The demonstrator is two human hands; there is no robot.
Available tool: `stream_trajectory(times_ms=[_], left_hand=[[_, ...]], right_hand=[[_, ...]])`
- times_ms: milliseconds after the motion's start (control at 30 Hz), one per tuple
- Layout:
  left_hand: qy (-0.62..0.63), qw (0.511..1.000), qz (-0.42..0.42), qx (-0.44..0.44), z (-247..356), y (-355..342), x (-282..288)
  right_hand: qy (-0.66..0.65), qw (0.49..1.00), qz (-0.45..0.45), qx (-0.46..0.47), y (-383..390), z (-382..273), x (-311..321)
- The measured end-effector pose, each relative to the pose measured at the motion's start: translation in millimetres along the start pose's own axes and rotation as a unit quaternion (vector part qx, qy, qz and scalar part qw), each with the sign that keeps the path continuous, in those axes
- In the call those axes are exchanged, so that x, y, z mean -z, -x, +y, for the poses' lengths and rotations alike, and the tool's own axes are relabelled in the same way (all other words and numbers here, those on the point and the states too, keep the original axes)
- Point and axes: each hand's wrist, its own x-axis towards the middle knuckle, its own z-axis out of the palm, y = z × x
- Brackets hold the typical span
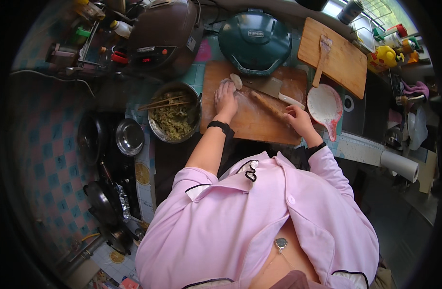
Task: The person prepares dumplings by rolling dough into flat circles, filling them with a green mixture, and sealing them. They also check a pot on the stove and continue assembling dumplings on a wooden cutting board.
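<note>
A floury wooden board (211,115) lies in front of me. My left hand (225,102) rests palm down on its left side, fingers stretched out, with pale dough partly hidden beneath the fingertips. Just beyond them sits a small piece of dough (236,81). My right hand (299,120) grips the near right end of a wooden rolling pin (268,104), which slants across the board. Behind the pin lies a cleaver (270,87), its white handle pointing right. Left of the board, a metal bowl (198,126) holds a greenish chopped filling (175,120) and chopsticks (170,104).
A red-rimmed handled bowl of flour (325,105) stands at the right. Behind the board are a green round electric appliance (254,43) and a dark cooker (163,38). A second board (343,62) carries a wooden spatula (323,55). An empty metal bowl (130,137) stands left.
</note>
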Motion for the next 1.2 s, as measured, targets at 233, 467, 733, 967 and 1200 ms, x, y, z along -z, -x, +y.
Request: stream_trajectory(times_ms=[233,467,733,967,1200], left_hand=[[0.023,0.968,-0.128,-0.216,18,90,4],[0.13,0.969,0.072,-0.2,20,77,22],[-0.026,0.982,0.016,-0.186,-10,60,12],[-0.097,0.981,0.022,-0.166,-5,5,-3],[-0.05,0.971,-0.013,-0.233,-8,59,9]], right_hand=[[0.314,0.942,0.062,0.097,6,3,-38],[0.241,0.954,0.108,0.14,8,7,-52],[0.316,0.912,0.164,0.205,18,-25,-113],[0.392,0.877,0.225,0.163,-35,-23,-112],[0.377,0.889,0.18,0.187,13,-9,-119]])
